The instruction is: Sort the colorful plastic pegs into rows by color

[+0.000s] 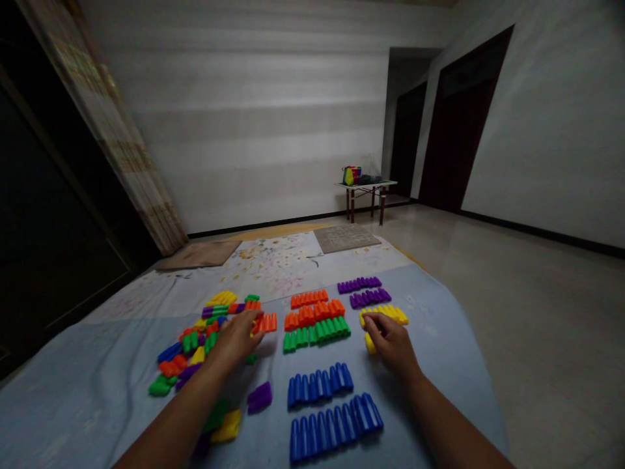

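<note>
My left hand [239,335] is over the right side of a mixed heap, fingers curled round the near end of a joined set of orange bullet-shaped plastic pieces [266,322]. My right hand [390,340] is closed at the left end of a row of yellow pieces [394,314], its fingertips touching that end. Another yellow piece [370,344] shows below those fingers; whether it is gripped or lies on the cloth is unclear. Between the hands lie orange rows [309,299] and a green row [317,334]. Two blue rows [336,423] are nearer me.
Purple rows [370,298] lie beyond the yellow ones. Loose purple pieces [260,397] and yellow pieces [226,426] are near my left forearm. A pale blue cloth [415,404] covers the surface. Farther off stand a small table [366,187] and a brown mat [200,254].
</note>
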The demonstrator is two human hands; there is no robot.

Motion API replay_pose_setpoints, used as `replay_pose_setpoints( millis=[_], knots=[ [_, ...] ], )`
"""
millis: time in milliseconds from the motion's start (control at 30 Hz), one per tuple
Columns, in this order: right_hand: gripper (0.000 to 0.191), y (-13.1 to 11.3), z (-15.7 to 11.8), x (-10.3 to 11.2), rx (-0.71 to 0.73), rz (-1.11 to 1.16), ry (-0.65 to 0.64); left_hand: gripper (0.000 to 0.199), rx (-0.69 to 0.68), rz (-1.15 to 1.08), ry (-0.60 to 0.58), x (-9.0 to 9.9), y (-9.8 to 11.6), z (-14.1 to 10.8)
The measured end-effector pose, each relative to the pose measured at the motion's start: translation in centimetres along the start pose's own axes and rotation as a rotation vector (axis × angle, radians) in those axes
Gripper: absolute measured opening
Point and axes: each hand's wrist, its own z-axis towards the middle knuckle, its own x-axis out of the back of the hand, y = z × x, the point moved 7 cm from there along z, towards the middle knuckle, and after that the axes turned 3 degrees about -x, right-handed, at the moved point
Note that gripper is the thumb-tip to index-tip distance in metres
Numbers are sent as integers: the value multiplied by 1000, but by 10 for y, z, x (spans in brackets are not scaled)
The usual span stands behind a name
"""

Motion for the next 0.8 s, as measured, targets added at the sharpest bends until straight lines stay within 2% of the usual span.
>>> replay_pose_setpoints(
  millis=[167, 300, 600, 800],
  knots=[
    [29, -4, -1, 0, 24, -28, 3, 41, 0, 106, 13, -2, 20, 53],
    [28, -4, -1, -1, 25, -40, -8, 39, 22, 151, -42, -9, 23, 78],
    [27, -5, 0, -1, -11, -41, -16, 32, 58, 200, -128, -23, 27, 93],
    [27, -8, 0, 0, 5, -43, -5, 35, 62, 200, -151, -33, 21, 100]
  ],
)
